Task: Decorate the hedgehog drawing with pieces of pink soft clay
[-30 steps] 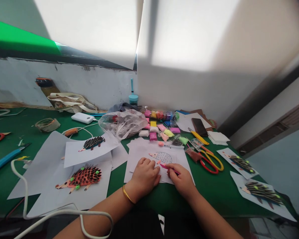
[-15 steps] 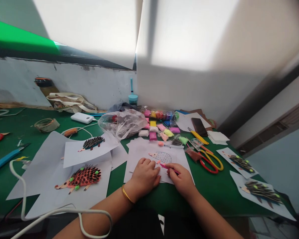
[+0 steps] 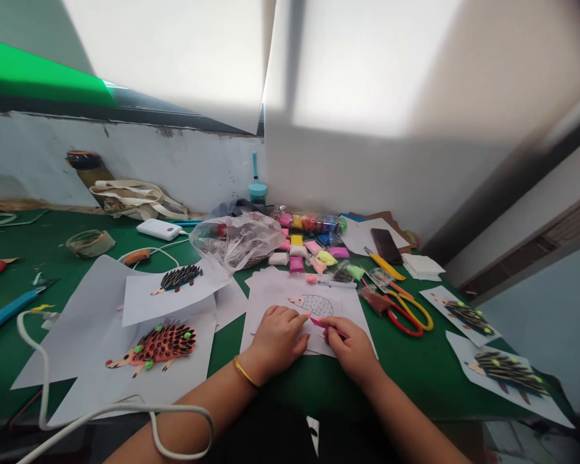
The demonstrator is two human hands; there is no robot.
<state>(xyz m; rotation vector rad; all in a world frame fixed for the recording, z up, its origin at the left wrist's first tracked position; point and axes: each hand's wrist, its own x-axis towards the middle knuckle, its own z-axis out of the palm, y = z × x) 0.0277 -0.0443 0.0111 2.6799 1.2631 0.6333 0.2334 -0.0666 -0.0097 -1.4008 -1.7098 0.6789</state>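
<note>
Two bare hands low over white paper (image 3: 265,293) on a green table (image 3: 226,345), just below a hedgehog drawing (image 3: 319,305). With that drawing as centre of the dial, and twelve towards the wall: left hand (image 3: 278,341) between seven and eight o'clock, palm down, gold bracelet (image 3: 245,372) on the wrist, index finger stretched towards a small pink piece (image 3: 309,314) at the drawing's lower edge. Cannot tell whether pressing on that piece or just beside it, nor whether gripping anything underneath. Right hand (image 3: 350,351) between four and five o'clock, fingers closed around a slim pink tool (image 3: 337,329), tip pointing to ten o'clock, close to the left index fingertip. At twelve, a peach lump (image 3: 312,279); farther out, coloured clay packets (image 3: 297,251). Between ten and eleven, a crumpled clear plastic bag (image 3: 241,238). Around two o'clock, a yellow cutter (image 3: 385,265) and, just beyond, a dark phone (image 3: 385,247). Near three, scissors (image 3: 410,334) with red and yellow handles. Between eight and nine, a red spiny hedgehog (image 3: 167,345) with green balls; between nine and ten, a black-spined hedgehog (image 3: 180,278), both on white sheets.
</note>
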